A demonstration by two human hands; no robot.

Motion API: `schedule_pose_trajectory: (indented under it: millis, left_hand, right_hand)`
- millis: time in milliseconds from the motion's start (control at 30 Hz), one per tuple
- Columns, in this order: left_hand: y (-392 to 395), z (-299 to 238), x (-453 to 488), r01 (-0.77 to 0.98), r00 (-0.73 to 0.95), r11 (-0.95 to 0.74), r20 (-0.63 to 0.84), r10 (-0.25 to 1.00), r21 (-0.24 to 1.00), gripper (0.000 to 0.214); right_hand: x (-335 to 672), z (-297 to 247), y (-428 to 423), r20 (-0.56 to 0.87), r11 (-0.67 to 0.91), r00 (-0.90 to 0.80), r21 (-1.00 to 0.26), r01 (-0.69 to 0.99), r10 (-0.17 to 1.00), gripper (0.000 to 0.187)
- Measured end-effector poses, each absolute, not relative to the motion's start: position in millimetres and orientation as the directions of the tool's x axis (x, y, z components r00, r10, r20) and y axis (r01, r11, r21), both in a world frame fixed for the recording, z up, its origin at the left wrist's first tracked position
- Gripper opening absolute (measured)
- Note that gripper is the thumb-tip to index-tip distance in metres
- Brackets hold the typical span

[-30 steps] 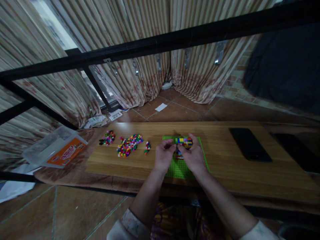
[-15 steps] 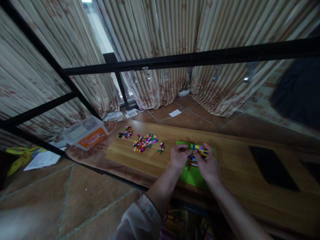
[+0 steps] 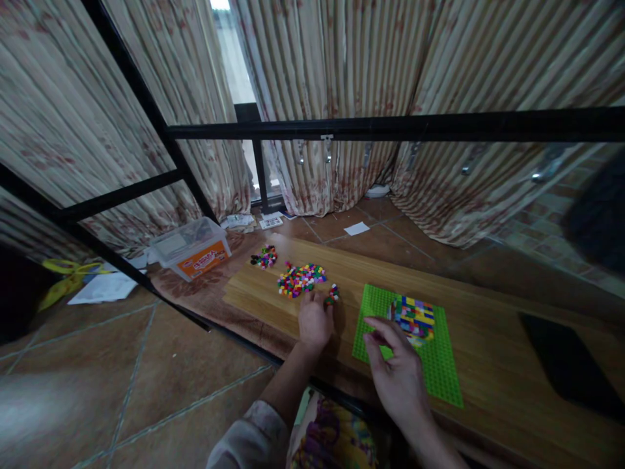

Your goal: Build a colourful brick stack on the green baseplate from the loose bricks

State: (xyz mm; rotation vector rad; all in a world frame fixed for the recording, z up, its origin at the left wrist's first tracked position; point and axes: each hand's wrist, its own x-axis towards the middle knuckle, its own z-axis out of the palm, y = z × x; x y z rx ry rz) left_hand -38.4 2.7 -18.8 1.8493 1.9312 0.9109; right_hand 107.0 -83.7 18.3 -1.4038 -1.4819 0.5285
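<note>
My left hand (image 3: 316,320) reaches down at the near edge of a loose pile of small coloured toy bricks (image 3: 295,280), close to a smaller cluster of bricks (image 3: 333,294). Its fingers bend away from me and their tips are hidden. Over the left part of a green studded baseplate (image 3: 442,371) hovers my right hand (image 3: 398,368), thumb and forefinger apart with nothing visible between them. A patch of multicoloured bricks (image 3: 415,318) sits on the plate's upper middle, partly covered by that hand.
Another small heap of bricks (image 3: 266,257) lies at the wooden tabletop's (image 3: 258,299) far left. A clear plastic box with an orange label (image 3: 202,259) stands beyond it. At the right lies a dark flat slab (image 3: 569,361). A black rail (image 3: 366,129) crosses before the curtains.
My left hand has left the baseplate and moved left to the loose bricks. The right hand has drawn back from the brick patch, uncovering more of it. The view has shifted left.
</note>
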Motion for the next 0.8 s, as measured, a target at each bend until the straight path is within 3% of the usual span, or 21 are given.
schedule_pose_trajectory:
  millis: [100,167,333,467,800]
  left_hand:
    - [4.4,-18.2,-40.0,0.774,-0.072,-0.061,0.183,0.98,0.63,0.011]
    - [-0.5,-18.2,-40.8,0.705,-0.07,-0.082,0.184,0.981,0.705,0.01]
    - [-35.8,-7.6,-35.5,0.2,0.013,-0.137,0.137,0.99,0.97,0.014]
    - [-65.5,19.6,-23.7,0.032,0.13,-0.142,0.137,0.982,0.989,0.017]
    - [-88.5,65.4,0.1,-0.081,0.211,-0.09,0.105,0.972,0.993,0.013]
  right_hand:
    - [104.8,8.6,-87.7,0.325,0.221,0.148,-0.852,0.475,0.934,0.023]
    - [107.4,5.9,-89.9,0.304,0.2,0.162,-0.864,0.462,0.939,0.023]
    - [109.0,14.0,-92.8,0.189,0.095,0.252,-0.934,0.346,0.949,0.024]
    - [106.6,29.4,-94.4,0.149,0.095,0.254,-0.972,0.213,0.955,0.027]
    - [131.5,56.3,-113.6,0.236,0.201,0.249,-0.967,0.159,0.939,0.014]
